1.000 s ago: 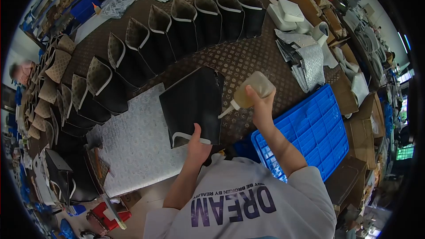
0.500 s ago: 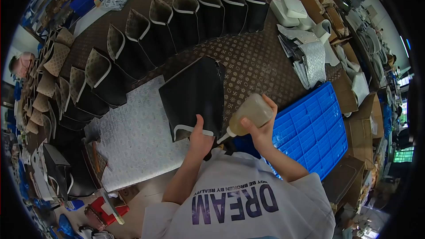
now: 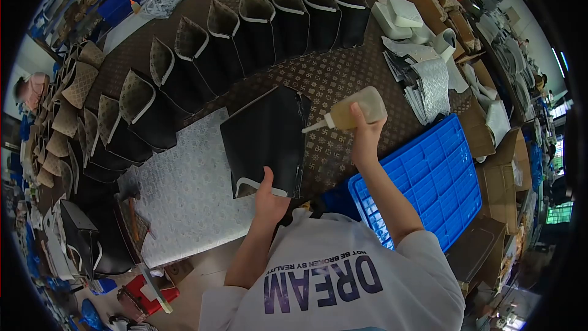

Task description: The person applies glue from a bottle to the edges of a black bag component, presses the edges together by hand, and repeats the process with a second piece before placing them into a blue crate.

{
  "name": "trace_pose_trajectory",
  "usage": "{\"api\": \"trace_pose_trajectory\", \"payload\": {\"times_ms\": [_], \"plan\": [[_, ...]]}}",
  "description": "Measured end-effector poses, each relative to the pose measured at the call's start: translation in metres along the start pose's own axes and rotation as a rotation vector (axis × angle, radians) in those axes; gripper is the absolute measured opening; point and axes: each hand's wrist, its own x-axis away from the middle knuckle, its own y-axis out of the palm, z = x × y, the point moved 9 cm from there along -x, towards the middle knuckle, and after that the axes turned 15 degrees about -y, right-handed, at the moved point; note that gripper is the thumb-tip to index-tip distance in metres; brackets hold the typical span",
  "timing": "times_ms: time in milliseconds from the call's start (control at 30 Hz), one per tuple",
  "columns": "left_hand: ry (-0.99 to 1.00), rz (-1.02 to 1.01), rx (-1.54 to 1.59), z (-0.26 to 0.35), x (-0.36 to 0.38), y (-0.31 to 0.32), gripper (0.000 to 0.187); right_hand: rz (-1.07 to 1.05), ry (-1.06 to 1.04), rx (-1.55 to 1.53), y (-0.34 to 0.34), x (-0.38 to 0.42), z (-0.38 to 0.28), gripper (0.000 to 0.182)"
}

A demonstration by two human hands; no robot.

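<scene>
My left hand (image 3: 270,203) grips the lower edge of a black leather panel (image 3: 260,138), thumb on top near its white trim and fingers hidden beneath. In my right hand (image 3: 366,138) is a translucent squeeze bottle (image 3: 361,109) with yellowish liquid inside. The bottle lies tilted nearly sideways, its thin white nozzle pointing left at the panel's right edge. Whether the tip touches that edge cannot be made out. The panel partly overlaps a silvery patterned sheet (image 3: 190,190).
Several black leather pieces with white-trimmed openings (image 3: 226,43) stand in a curved row along the brown patterned table (image 3: 343,67). A blue plastic crate (image 3: 422,175) sits at right, near silvery sheets (image 3: 432,86) and cardboard boxes (image 3: 499,178). Tan patterned pieces (image 3: 79,83) are stacked at left.
My right hand has moved up and away from my body, carrying the bottle; its nozzle went from below the panel's lower corner to midway up its right edge. The panel shifted slightly.
</scene>
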Motion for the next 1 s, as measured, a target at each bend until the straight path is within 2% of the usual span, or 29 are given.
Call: {"api": "trace_pose_trajectory", "payload": {"times_ms": [133, 333, 500, 700, 800, 867, 933, 1000], "plan": [[0.009, 0.038, 0.008, 0.002, 0.003, -0.006, 0.053, -0.021, -0.022, -0.019, 0.005, 0.002, -0.007, 0.077], [-0.018, 0.026, 0.047, 0.001, 0.002, -0.011, 0.054, -0.226, 0.144, -0.027, 0.012, 0.037, -0.008, 0.079], [-0.002, 0.101, 0.029, 0.002, 0.006, -0.018, 0.052, -0.12, 0.075, 0.02, 0.017, 0.0, -0.001, 0.086], [0.002, 0.086, 0.079, 0.004, 0.018, -0.025, 0.048, -0.051, -0.023, 0.065, 0.03, -0.034, 0.021, 0.089], [0.098, 0.172, -0.331, 0.012, 0.026, -0.023, 0.049, -0.02, -0.1, 0.07, 0.036, -0.035, 0.021, 0.09], [0.199, 0.254, -0.759, 0.02, 0.032, -0.022, 0.049, 0.018, -0.196, 0.062, 0.042, -0.029, 0.006, 0.09], [0.251, 0.303, -0.942, 0.024, 0.035, -0.022, 0.05, 0.002, -0.268, 0.026, 0.047, -0.022, -0.01, 0.09], [0.216, 0.278, -0.761, 0.024, 0.034, -0.025, 0.051, -0.032, -0.312, 0.03, 0.053, -0.019, -0.021, 0.089]]}}
